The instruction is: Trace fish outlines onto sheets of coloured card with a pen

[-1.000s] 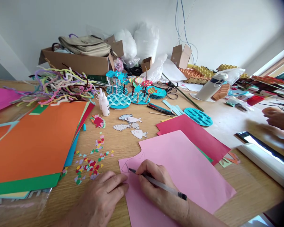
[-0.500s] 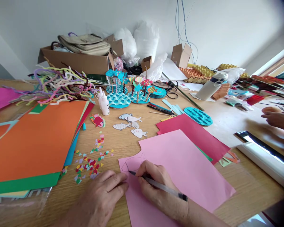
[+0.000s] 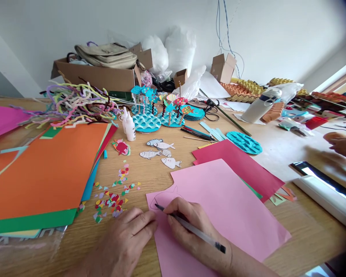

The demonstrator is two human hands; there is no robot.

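My right hand [image 3: 187, 225] pinches a clear-and-black plastic pen [image 3: 198, 232], while my loose left hand [image 3: 128, 234] touches the flat pink paper [image 3: 230, 200], maybe to steady it.

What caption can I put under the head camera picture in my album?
Right hand holding a clear-barrelled pen at a fish outline on pink paper, left hand at the paper's edge.

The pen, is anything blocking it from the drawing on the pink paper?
Nothing visible is in the way. The right hand holds the pen with its tip at the drawing on the pink paper; the left hand lies by the paper's edge, not in between.
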